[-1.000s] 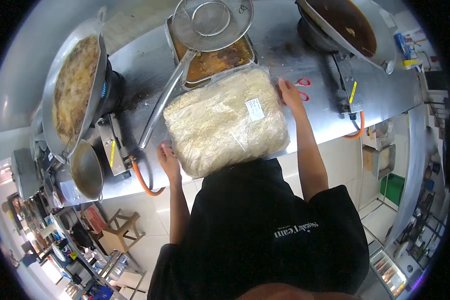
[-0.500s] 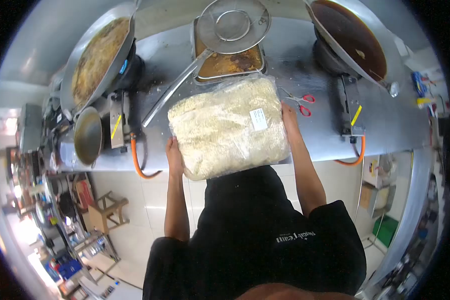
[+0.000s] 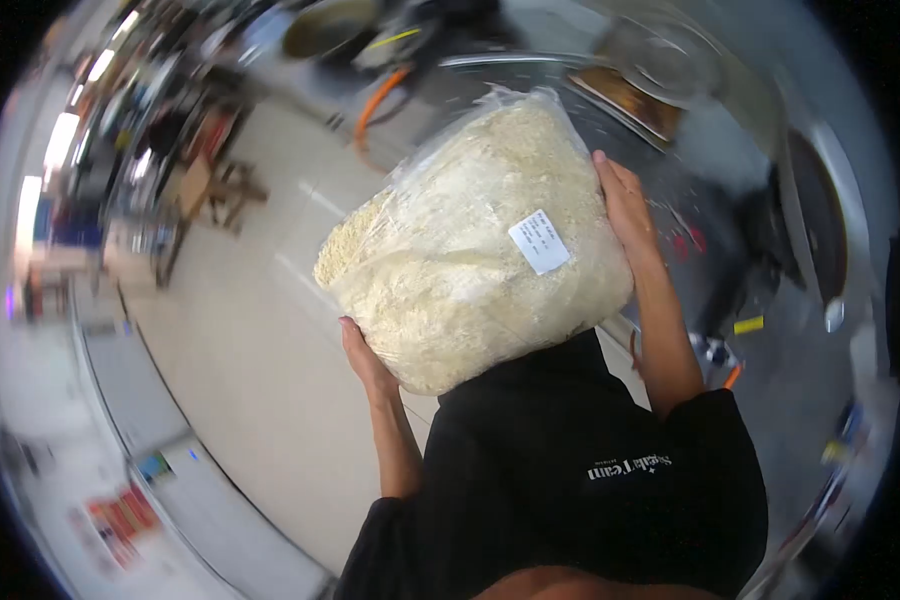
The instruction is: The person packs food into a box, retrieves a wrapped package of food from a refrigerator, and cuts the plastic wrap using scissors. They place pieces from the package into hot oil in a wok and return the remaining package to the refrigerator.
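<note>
A large clear plastic bag of pale noodles [image 3: 470, 250] with a white label is held up in front of my chest, off the counter. My left hand [image 3: 362, 355] grips the bag's lower left corner from beneath. My right hand [image 3: 625, 205] presses flat against the bag's right side. The view is blurred by motion.
The steel counter [image 3: 730, 230] lies to the right, with a tray and round strainer [image 3: 660, 70] at the top right and a dark wok [image 3: 820, 230] further right. An orange gas hose [image 3: 380, 100] hangs near the top. Tiled floor [image 3: 230, 330] and a wooden stool [image 3: 215, 190] lie to the left.
Both hands have lifted the bag off the counter and swung it left, away from the counter. The view has turned strongly, so the counter now sits at the right.
</note>
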